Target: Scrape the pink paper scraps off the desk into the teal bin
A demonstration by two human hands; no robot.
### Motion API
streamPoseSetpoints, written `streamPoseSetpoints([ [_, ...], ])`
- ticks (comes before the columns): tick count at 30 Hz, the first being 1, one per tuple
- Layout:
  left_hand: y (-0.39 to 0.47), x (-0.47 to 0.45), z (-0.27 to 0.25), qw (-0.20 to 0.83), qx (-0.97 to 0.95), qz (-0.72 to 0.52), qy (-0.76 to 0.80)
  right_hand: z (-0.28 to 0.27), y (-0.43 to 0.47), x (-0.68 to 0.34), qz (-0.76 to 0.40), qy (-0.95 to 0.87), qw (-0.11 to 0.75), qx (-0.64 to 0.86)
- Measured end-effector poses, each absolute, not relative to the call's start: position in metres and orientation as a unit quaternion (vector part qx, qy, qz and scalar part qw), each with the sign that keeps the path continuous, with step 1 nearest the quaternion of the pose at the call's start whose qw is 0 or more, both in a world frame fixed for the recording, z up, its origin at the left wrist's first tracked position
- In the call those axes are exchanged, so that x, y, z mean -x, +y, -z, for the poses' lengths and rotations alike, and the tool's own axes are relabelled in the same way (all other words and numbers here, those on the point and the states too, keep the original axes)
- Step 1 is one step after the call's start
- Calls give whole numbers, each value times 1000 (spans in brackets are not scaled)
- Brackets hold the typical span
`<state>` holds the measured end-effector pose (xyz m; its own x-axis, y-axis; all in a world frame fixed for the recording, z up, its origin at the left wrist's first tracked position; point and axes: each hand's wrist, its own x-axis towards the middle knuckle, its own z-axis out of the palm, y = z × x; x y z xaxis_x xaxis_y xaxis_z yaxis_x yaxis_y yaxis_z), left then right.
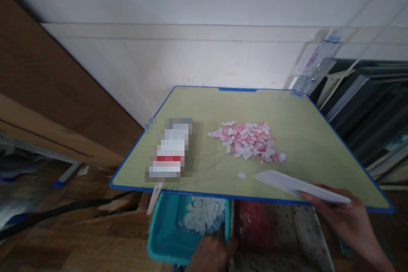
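Note:
My right hand (342, 212) holds a thin white folded sheet (296, 185) by its right end, thumb on the near side and fingers beyond. The sheet is low over the front edge of the board, pointing left. My left hand (212, 251) is at the near right corner of a teal plastic basket (170, 253), its fingers closed about the rim; part of the grip is dark and hidden. White paper pieces (205, 214) lie inside the basket. A pile of small pink and white paper pieces (250, 140) lies on the board, with one loose white piece (242, 176) nearer me.
The pale green board (197, 102) has a blue rim. On its left lies a white, pixelated box-like object (172, 144) with a red band. A clear plastic bottle (314, 68) stands at the back right. Dark stacked panels (366, 93) stand on the right.

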<state>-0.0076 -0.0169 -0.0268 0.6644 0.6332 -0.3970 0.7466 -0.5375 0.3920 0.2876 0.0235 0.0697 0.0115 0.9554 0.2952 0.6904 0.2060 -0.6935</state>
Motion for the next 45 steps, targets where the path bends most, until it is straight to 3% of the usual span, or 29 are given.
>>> streamPoseSetpoints([
  [8, -16, 8, 25, 270, -872, 101, 396, -76, 30, -233, -254, -767, 305, 503],
  [16, -17, 7, 33, 252, -879, 94, 393, -81, 28, -237, -149, -726, 356, 570],
  [28, -18, 8, 30, 276, -877, 58, 389, -87, 33, -189, -264, -773, 309, 488],
  [36, -17, 5, 24, 265, -881, 84, 382, -86, 37, -182, -243, -739, 344, 527],
  [45, -18, 5, 27, 270, -880, 68, 384, -83, 37, -188, -259, -765, 304, 504],
])
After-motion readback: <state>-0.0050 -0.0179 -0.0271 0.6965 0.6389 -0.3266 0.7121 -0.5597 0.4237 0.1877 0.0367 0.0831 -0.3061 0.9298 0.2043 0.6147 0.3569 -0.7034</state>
